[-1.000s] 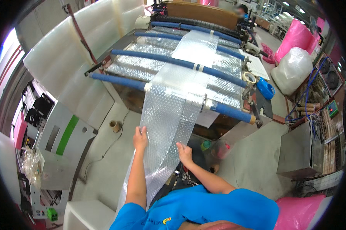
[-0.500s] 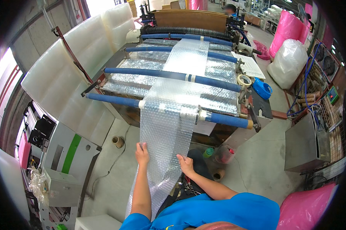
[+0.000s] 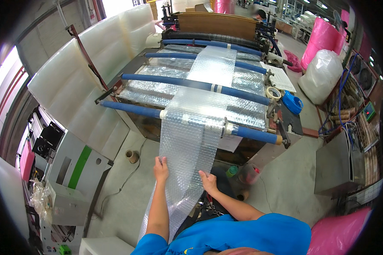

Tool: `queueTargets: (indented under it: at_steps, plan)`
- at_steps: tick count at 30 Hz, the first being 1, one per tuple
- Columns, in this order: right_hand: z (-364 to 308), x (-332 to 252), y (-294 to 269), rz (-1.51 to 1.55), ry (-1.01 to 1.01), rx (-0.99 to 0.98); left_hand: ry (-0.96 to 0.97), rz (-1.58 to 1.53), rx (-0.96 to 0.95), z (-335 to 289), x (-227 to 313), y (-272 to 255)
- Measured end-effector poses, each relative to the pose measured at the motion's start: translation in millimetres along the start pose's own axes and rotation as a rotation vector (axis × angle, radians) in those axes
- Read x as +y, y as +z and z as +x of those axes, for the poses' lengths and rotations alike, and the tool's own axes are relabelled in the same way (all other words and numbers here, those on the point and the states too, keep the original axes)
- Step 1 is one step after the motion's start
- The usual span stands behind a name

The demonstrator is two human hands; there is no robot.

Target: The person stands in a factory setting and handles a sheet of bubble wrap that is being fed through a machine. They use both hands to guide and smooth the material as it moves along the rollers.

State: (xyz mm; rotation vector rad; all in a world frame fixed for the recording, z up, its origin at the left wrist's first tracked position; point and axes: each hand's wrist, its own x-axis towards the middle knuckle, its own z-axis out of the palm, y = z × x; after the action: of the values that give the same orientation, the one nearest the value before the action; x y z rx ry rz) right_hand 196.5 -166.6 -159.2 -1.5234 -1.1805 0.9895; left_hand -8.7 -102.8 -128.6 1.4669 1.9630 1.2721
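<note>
Compared with the frame of half a second ago, the machine [image 3: 246, 152] sits slightly more to the right in the view, while the two hands keep nearly the same places. The left hand [image 3: 161, 170] is closed upon the left edge of the clear bubble-wrap sheet [image 3: 185, 157], thumb upward. The right hand [image 3: 209, 182] is gripping the opposite edge, somewhat lower – its fingers are partly hidden.

The sheet comes over the front blue roller [image 3: 132, 109], hangs down between the hands and passes beside the left forearm to the lower rim of the view. Its side edges are both visible above the hands. For moving, there is room on the floor [image 3: 136, 191] at left, where a cable [image 3: 121, 190] lies, and at right, between the machine and the grey metal cabinet [image 3: 336, 165].

By count, I see one sheet in the hands, four blue rollers across the machine, and two cardboard tubes on the floor – one at left [image 3: 132, 157], one near the right forearm [image 3: 243, 195]. On the machine's right side are one cream tape roll [image 3: 269, 97] and one blue ring [image 3: 290, 104], just beside each other.
</note>
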Motion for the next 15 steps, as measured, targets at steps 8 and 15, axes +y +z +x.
queueTargets:
  at_steps: [8, 15]
  plan:
    - [-5, 6, 0, -0.04, -0.057, 0.034, -0.037, 0.001, -0.085, -4, -7, 2]
    - [32, -19, -11, 0.019, -0.089, 0.062, -0.006, -0.029, -0.067, 32, 30, 12]
